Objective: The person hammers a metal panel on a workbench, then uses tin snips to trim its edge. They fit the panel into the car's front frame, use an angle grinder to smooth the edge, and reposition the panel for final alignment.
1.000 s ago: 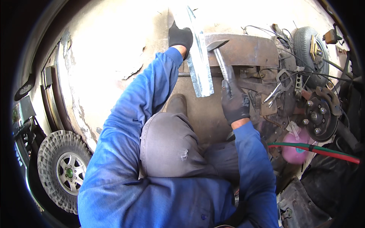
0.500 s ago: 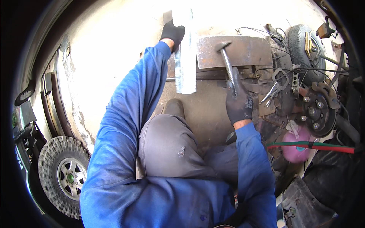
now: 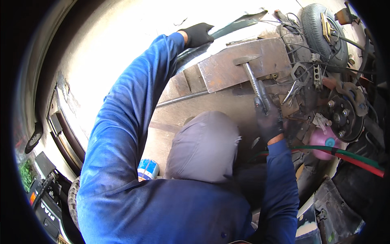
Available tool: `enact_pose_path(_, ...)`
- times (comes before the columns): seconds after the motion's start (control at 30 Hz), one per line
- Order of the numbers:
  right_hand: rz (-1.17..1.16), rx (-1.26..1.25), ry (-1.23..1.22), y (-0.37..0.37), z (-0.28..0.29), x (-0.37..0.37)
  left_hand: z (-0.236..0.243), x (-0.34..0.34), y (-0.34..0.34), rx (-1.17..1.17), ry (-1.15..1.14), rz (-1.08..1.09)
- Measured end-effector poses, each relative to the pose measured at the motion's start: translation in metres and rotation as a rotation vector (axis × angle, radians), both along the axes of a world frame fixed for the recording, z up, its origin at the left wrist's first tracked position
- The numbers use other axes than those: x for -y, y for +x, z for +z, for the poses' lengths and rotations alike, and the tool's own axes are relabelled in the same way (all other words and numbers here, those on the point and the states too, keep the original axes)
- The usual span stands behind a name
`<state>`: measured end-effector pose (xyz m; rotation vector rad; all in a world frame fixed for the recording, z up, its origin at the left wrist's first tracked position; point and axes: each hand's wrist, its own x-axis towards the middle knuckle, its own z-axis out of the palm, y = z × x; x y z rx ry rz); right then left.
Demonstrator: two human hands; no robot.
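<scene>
My left hand [image 3: 198, 34], in a black glove, is closed on the edge of a long, bent sheet-metal strip [image 3: 233, 27]. The strip slants away to the far right behind a rusty flat steel plate [image 3: 215, 73]; glare hides part of it. In my black-gloved right hand [image 3: 269, 120] is a hammer [image 3: 252, 79], gripped by its metal handle. Its head lies over the plate, and I cannot tell whether they touch. A metal rod [image 3: 183, 98] lies on the near left side of the plate.
To the right are locking pliers [image 3: 291, 90], a wheel hub with studs [image 3: 338, 116], a tyre [image 3: 319, 36], loose cables and a pink container [image 3: 323, 142]. A red and green hose [image 3: 349, 156] crosses there. A blue can [image 3: 148, 168] stands by my left knee.
The metal strip has swung from pointing straight away to lying slantwise beyond the plate. My left hand moved with it. The hammer remains in my right hand, and the view has shifted.
</scene>
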<state>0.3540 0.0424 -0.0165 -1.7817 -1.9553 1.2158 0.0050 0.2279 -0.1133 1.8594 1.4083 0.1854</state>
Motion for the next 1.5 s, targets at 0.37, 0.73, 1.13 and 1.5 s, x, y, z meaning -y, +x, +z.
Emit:
enact_pose_path(0.37,-0.107,-0.043,0.006,-0.005,0.001,-0.023,0.006,-0.013,0.016,0.106,-0.022,-0.087)
enact_pose_path(0.73,-0.125,0.041,-0.041,0.012,-0.007,-0.027,0.006,-0.015,0.029,0.111,0.053,-0.027)
enact_pose_path(1.13,-0.270,-0.049,-0.047,0.028,0.008,-0.002,-0.001,-0.084,0.102,0.078,0.097,-0.117)
enact_pose_path(1.5,-0.483,0.032,0.103,0.056,0.022,-0.005,-0.005,-0.149,0.186,0.063,0.160,-0.235)
